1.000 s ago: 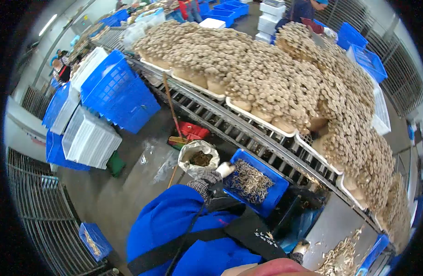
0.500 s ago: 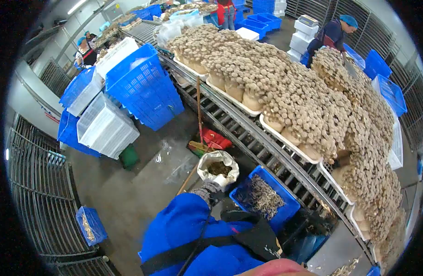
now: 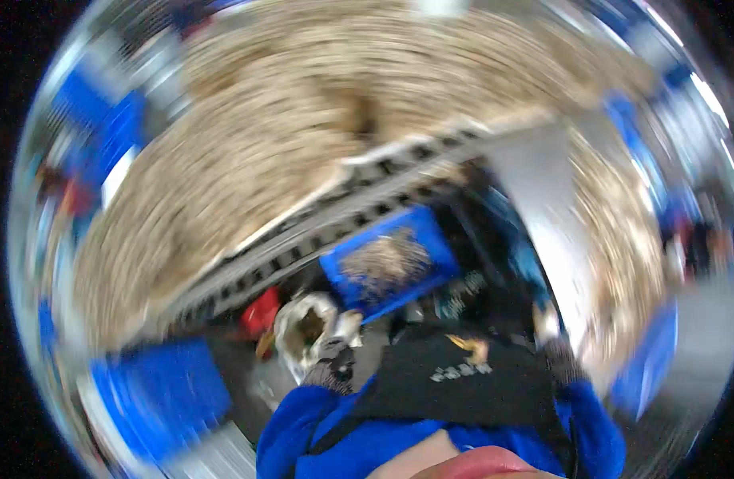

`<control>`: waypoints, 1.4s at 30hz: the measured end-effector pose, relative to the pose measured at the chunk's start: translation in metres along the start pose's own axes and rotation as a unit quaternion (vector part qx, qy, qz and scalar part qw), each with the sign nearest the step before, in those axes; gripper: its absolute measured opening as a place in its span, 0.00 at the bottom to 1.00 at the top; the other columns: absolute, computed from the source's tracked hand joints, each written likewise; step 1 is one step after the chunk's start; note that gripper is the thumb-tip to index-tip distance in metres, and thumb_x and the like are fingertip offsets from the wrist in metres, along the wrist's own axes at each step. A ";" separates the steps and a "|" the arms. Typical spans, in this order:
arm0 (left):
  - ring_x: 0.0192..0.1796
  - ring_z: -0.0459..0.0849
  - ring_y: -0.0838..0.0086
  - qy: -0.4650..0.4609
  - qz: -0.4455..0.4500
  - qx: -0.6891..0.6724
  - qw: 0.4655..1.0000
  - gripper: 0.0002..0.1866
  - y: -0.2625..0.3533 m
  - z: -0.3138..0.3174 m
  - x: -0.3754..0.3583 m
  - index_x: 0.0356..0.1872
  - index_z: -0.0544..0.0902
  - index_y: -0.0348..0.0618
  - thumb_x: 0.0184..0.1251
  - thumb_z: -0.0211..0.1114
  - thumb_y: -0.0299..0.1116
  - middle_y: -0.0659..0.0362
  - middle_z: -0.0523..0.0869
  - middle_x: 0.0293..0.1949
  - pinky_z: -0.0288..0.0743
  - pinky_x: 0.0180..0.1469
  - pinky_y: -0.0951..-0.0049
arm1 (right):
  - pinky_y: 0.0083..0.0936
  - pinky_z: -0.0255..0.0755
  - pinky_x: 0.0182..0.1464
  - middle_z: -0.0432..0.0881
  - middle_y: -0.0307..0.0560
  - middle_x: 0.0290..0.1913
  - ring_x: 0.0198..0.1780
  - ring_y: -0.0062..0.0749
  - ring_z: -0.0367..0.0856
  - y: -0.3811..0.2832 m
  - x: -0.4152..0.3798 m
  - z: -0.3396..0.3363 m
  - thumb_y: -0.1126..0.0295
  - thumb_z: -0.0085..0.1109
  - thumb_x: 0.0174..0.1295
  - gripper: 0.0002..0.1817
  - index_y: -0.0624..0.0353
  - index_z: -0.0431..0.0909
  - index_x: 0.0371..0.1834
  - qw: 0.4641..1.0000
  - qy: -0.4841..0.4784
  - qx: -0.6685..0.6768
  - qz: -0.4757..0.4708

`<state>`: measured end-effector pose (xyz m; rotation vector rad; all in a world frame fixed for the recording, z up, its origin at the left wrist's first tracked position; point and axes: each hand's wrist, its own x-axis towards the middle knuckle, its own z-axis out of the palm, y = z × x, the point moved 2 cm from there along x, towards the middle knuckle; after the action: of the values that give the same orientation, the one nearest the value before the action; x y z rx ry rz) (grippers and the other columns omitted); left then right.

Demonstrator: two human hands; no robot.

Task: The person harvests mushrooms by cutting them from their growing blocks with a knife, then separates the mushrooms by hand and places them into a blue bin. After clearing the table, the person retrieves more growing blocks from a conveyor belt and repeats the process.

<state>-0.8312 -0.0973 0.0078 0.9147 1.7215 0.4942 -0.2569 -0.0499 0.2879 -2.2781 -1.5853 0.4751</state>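
Observation:
My left hand (image 3: 343, 343), in a pale glove with a grey cuff, is at the right side of a white-lined bucket (image 3: 285, 331) with brown scraps inside. Blur hides whether its fingers grip the bucket's rim. Just beyond it is a blue crate (image 3: 444, 251) of mushroom stem pieces (image 3: 387, 262). On the other side of my black apron (image 3: 463, 395), my right hand (image 3: 548, 326) is beside the edge of a metal table (image 3: 543, 180). Its fingers are smeared by motion, and I cannot see anything in them.
A roller conveyor (image 3: 303, 231) runs diagonally past the crate, with a large mass of clustered mushrooms (image 3: 279, 144) beyond it. More mushrooms (image 3: 614, 231) lie right of the metal table. Blue crates (image 3: 167, 395) stand at lower left; a red object (image 3: 261, 313) lies by the bucket.
My view has swung to the right, bringing the metal table and my right hand into sight. The bucket and crate now appear further left. My left hand stays beside the bucket.

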 end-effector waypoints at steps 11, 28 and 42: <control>0.32 0.79 0.68 -0.048 0.051 0.077 0.995 0.17 0.090 -0.007 0.086 0.42 0.84 0.30 0.67 0.60 0.37 0.52 0.86 0.31 0.73 0.40 0.65 | 0.40 0.75 0.51 0.85 0.64 0.39 0.46 0.51 0.85 0.131 -0.174 0.007 0.55 0.58 0.63 0.21 0.67 0.83 0.43 0.945 -0.005 0.043 0.324; 0.57 0.81 0.49 -0.251 0.301 0.279 0.877 0.22 0.278 0.240 -0.014 0.56 0.79 0.32 0.68 0.59 0.39 0.40 0.83 0.53 0.73 0.61 0.60 | 0.45 0.74 0.52 0.81 0.62 0.47 0.50 0.57 0.80 0.255 -0.139 -0.067 0.59 0.60 0.64 0.20 0.64 0.78 0.49 0.892 0.306 -0.094 0.318; 0.72 0.56 0.37 -0.186 0.603 0.486 0.605 0.50 0.423 0.645 -0.230 0.68 0.68 0.43 0.43 0.74 0.59 0.41 0.64 0.69 0.46 0.70 0.32 | 0.48 0.77 0.42 0.83 0.65 0.36 0.38 0.61 0.83 0.417 -0.076 -0.151 0.62 0.66 0.56 0.25 0.63 0.69 0.51 0.949 0.094 0.162 0.253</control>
<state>-0.0584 -0.0862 0.2304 2.7841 0.5956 0.0749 0.1325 -0.2702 0.2437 -2.3638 -0.7536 0.5691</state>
